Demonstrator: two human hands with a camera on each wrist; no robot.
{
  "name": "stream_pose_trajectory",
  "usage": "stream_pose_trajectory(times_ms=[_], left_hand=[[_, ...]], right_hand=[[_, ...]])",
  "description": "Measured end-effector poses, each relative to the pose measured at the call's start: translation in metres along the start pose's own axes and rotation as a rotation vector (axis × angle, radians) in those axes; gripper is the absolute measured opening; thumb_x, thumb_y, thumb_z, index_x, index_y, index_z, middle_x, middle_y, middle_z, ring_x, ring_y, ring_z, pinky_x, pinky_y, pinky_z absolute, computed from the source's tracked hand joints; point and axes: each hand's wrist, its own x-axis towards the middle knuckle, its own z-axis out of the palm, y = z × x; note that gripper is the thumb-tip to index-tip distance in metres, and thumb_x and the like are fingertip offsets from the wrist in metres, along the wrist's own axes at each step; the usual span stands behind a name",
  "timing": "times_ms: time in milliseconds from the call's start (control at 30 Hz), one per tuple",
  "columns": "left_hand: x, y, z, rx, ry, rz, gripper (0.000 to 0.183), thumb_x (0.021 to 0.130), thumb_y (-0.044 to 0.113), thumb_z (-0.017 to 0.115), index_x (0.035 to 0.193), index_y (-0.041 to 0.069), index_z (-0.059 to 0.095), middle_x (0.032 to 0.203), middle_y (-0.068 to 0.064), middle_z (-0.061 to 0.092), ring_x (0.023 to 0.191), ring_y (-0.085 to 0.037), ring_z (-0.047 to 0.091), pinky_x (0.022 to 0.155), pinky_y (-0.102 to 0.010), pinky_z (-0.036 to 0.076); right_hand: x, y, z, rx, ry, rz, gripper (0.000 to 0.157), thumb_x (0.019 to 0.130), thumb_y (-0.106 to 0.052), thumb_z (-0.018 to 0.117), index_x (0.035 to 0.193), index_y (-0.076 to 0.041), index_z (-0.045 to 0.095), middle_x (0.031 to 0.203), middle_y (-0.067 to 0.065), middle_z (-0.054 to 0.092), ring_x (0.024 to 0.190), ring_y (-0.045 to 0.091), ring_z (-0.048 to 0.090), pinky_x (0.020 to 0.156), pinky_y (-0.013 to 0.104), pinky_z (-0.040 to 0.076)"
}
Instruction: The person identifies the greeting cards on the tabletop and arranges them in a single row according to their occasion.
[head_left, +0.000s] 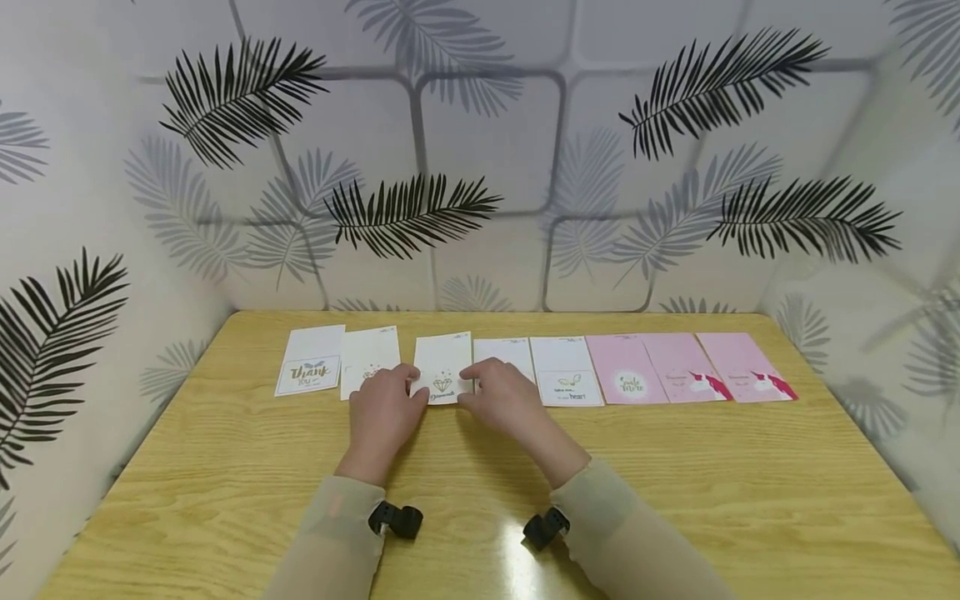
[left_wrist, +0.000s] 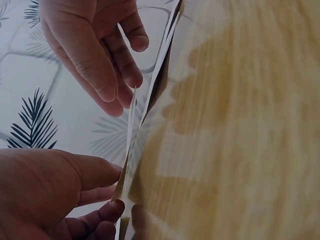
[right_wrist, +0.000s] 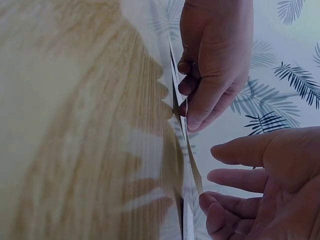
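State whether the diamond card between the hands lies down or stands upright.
Lying down: in the head view, the diamond card shows its printed face upward. Whether all of it touches the table, I cannot tell.

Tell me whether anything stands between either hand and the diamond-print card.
Nothing visible does. The left hand already pinches the left side of the diamond-print card; the right hand's fingertips are at its right side, with no other object between.

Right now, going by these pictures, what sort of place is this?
Probably an indoor tabletop workspace, perhaps staged for recording: a wood-grain table, leaf-patterned walls behind and beside it, and a row of printed cards.
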Motion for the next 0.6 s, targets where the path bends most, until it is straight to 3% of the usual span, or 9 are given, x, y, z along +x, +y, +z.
stream_pose_trajectory(times_ms=[167, 600], left_hand=[[-0.0008, 0.0002, -0.0007, 0.02, -0.012, 0.002, 0.03, 0.101, 0.022, 0.077, 0.126, 0.005, 0.078, 0.102, -0.011, 0.075, 0.094, -0.037, 0.07, 0.084, -0.062, 0.053], [-0.0018, 0.0019, 0.0009, 0.048, -0.032, -0.013, 0.032, 0.103, 0.023, 0.077, 0.129, 0.005, 0.078, 0.114, -0.015, 0.077, 0.105, -0.042, 0.072, 0.091, -0.065, 0.052]], right_hand=[[-0.0015, -0.0003, 0.0006, -0.023, -0.011, 0.002, 0.038, 0.102, -0.025, 0.077, 0.137, -0.011, 0.079, 0.146, 0.014, 0.069, 0.134, 0.036, 0.065, 0.104, 0.053, 0.055], [-0.0038, 0.0009, 0.0016, -0.08, -0.042, -0.01, 0.043, 0.1, -0.03, 0.08, 0.138, -0.01, 0.078, 0.146, 0.015, 0.068, 0.138, 0.041, 0.06, 0.109, 0.056, 0.052]])
